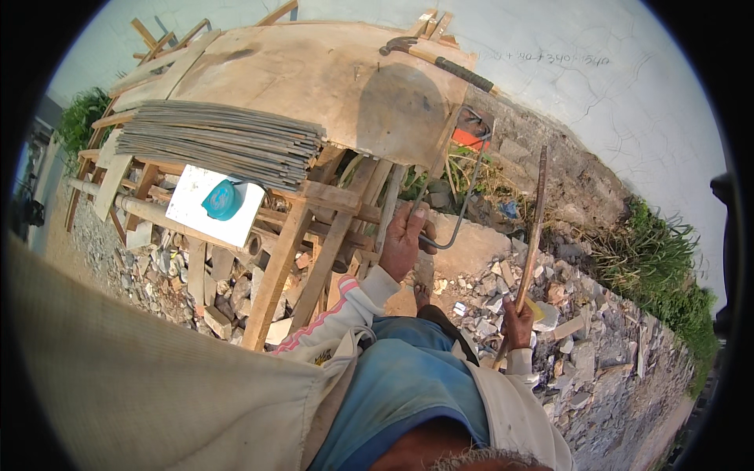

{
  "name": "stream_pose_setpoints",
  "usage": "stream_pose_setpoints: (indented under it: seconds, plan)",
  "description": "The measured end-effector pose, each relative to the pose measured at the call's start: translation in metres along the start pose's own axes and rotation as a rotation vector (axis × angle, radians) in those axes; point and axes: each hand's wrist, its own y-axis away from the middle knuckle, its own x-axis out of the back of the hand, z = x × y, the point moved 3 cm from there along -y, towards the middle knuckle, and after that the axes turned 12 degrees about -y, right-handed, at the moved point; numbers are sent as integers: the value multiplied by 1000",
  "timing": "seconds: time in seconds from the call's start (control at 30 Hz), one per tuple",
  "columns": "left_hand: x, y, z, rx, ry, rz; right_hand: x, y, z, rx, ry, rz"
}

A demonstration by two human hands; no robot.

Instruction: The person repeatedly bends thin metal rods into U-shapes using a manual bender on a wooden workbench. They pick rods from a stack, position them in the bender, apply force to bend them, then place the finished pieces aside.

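My left hand is closed around one side of a bent steel rod stirrup, a grey rectangular loop held up beyond the near edge of the wooden bench. In my right hand is a long brown metal bar, gripped near its lower end and slanting upward. A claw hammer with a dark grip lies at the far right of the bench top. On the bench's left part rests a bundle of straight steel rods. A teal tape measure sits on a white board beside them.
The bench top is worn plywood on rough timber legs. Broken stone and rubble cover the ground on both sides. A cracked pale wall stands at the right, with green grass along its foot.
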Motion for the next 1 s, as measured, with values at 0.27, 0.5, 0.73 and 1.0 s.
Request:
stream_pose_setpoints:
  seconds: [0.27, 0.5, 0.73, 1.0]
  plan:
    - [-13, -18, 18, -249, -169, 183, 62, -93, 102, -122, 70, -66]
    - [-20, 35, -13, -24, -13, 196, 103, -156, 96, -86, 103, -198]
    - [-76, 106, -57, 137, 45, 280, 14, -173, -60, 84, -273, -608]
    - [-81, 171, -72, -43, -110, 384, -113, -115, -152, 181, -389, -985]
